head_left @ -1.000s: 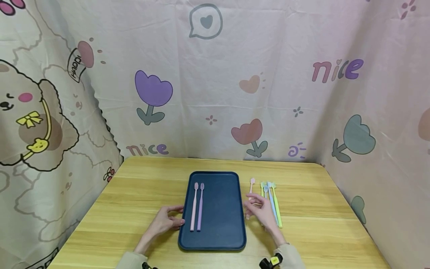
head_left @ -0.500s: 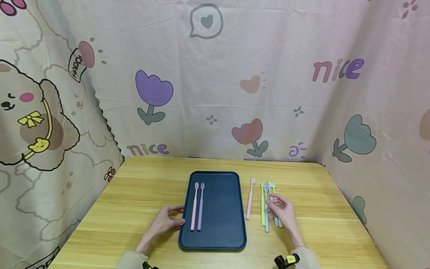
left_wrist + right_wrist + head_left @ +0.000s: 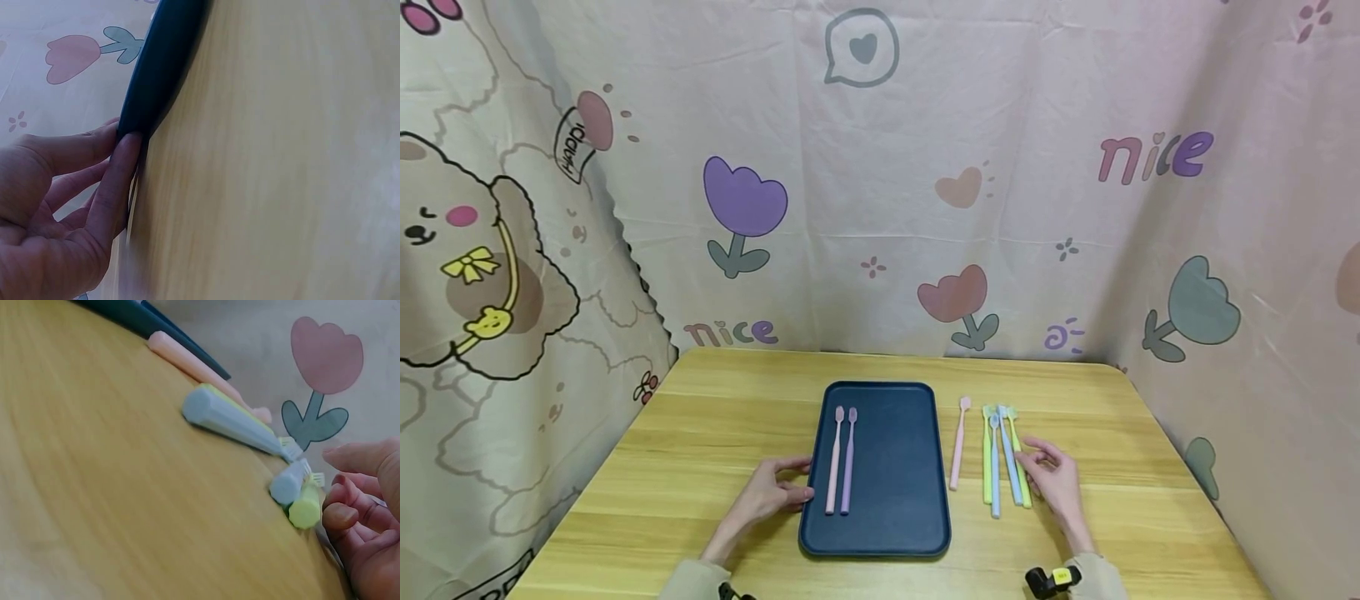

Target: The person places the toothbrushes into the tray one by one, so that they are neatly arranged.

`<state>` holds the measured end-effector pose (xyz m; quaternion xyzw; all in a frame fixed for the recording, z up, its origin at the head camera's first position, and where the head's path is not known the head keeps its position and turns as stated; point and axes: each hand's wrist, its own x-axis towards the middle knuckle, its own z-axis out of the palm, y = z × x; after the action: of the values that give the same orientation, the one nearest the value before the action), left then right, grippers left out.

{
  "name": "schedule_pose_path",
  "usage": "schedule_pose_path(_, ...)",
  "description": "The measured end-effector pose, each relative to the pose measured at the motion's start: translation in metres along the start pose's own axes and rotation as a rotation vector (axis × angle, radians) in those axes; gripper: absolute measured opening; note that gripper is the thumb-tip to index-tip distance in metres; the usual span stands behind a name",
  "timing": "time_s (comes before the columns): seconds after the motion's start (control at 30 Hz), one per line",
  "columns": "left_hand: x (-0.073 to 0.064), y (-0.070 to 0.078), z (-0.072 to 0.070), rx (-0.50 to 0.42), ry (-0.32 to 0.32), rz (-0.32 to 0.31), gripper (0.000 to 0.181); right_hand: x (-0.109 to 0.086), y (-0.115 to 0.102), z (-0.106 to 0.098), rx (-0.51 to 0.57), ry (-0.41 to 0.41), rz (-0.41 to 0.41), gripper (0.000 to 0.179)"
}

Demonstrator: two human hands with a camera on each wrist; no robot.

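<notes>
On the dark blue tray (image 3: pixel 891 475) lie a pink toothbrush (image 3: pixel 833 467) and a purple toothbrush (image 3: pixel 848 467), side by side near its left edge. My left hand (image 3: pixel 767 497) rests its thumb and fingertips against that edge; the left wrist view shows them at the tray's rim (image 3: pixel 164 69). Right of the tray is another pink toothbrush (image 3: pixel 958 446), then a group: a green one (image 3: pixel 987 467), a blue one (image 3: pixel 996 475), a second blue one (image 3: pixel 1009 462) and a second green one (image 3: pixel 1025 483). My right hand (image 3: pixel 1054 479), fingers loosely bent, is beside the rightmost green handle; contact is unclear.
The wooden table (image 3: pixel 715 417) carries everything. A printed curtain (image 3: pixel 865 208) stands behind its far edge, and a similar patterned cloth (image 3: pixel 512 292) hangs on the left. Each wrist wears a black device (image 3: pixel 1051 582).
My right hand has moved right, from beside the separate pink toothbrush, over the green and blue ones, to the rightmost green one. The toothbrushes, tray and left hand keep their places.
</notes>
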<state>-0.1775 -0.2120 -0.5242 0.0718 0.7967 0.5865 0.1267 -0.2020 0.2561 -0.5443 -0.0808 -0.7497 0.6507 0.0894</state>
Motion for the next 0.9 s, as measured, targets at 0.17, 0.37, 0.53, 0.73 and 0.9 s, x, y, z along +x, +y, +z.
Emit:
schedule_pose_path(0.17, 0.0003, -0.0004, 0.0011, 0.004, 0.003, -0.010, 0.059, 0.0014, 0.0010, -0.0053, -0.053, -0.003, -0.002, 0.042)
schedule_pose_path(0.37, 0.0007, -0.0009, 0.0015, 0.005, 0.006, -0.015, 0.059, 0.0023, 0.0019, -0.0089, -0.123, -0.027, 0.021, 0.046)
schedule_pose_path(0.53, -0.0002, 0.0004, 0.0011, 0.003, 0.005, -0.009, 0.060, 0.0043, 0.0030, -0.0097, -0.150, -0.021, 0.012, 0.042)
schedule_pose_path(0.73, -0.0004, 0.0014, 0.0007, 0.004, 0.008, -0.012, 0.060, 0.0051, 0.0036, -0.0089, -0.157, -0.002, 0.043, 0.041)
schedule_pose_path(0.9, -0.0006, 0.0026, 0.0000, 0.008, 0.003, -0.007, 0.060, 0.0041, 0.0021, -0.0086, -0.191, 0.006, 0.065, 0.043)
